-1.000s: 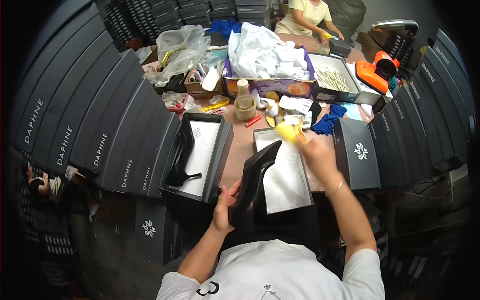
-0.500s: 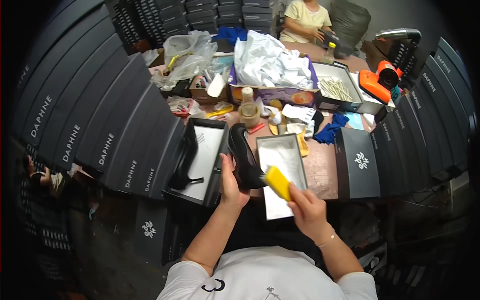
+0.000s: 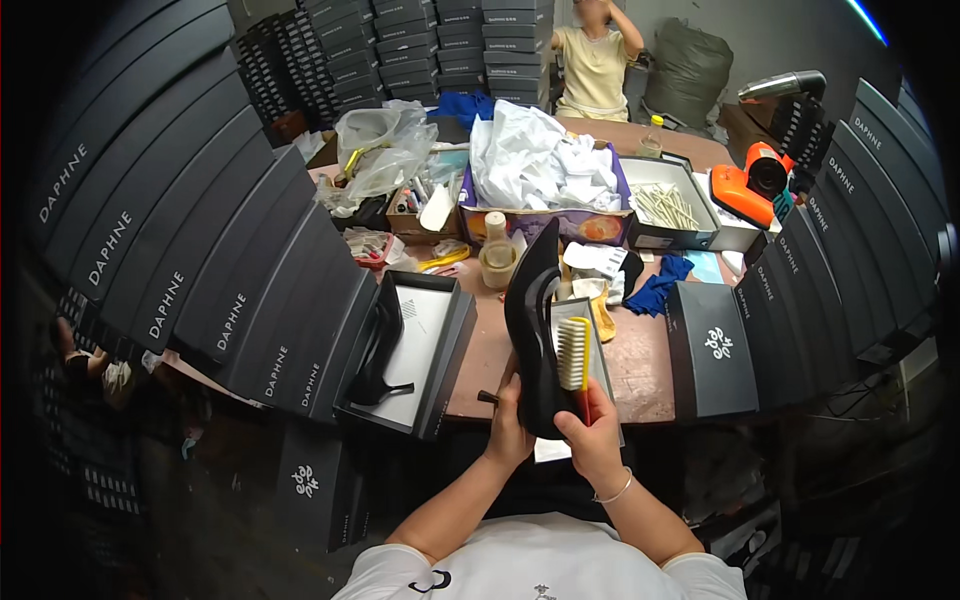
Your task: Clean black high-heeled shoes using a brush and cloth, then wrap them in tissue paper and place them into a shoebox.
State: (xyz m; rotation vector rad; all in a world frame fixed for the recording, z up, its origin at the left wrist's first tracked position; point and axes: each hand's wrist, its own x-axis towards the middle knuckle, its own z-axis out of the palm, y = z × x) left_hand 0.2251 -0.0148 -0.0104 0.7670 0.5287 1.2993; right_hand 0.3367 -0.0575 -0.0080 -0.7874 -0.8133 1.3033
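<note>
Well, I see one black shoe (image 3: pixel 380 345) already in the open box (image 3: pixel 428 345), while a second shoe (image 3: pixel 522 315), not yet inside, fills the left grip (image 3: pixel 509 430) right of that box, the right grip (image 3: pixel 596 435) holding a yellow brush (image 3: pixel 574 355).

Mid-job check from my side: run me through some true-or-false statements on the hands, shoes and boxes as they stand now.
1. The right hand holds a yellow brush. True.
2. The left hand is empty. False: the left hand holds a black high-heeled shoe.
3. The brush's bristles point away from that shoe. False: the bristles face it.
4. A second black shoe lies in the open box on the left. True.
5. Black shoes are heaped on top of the purple box. False: crumpled white paper is heaped in the purple box.
6. A bracelet is on the right wrist. True.
</note>
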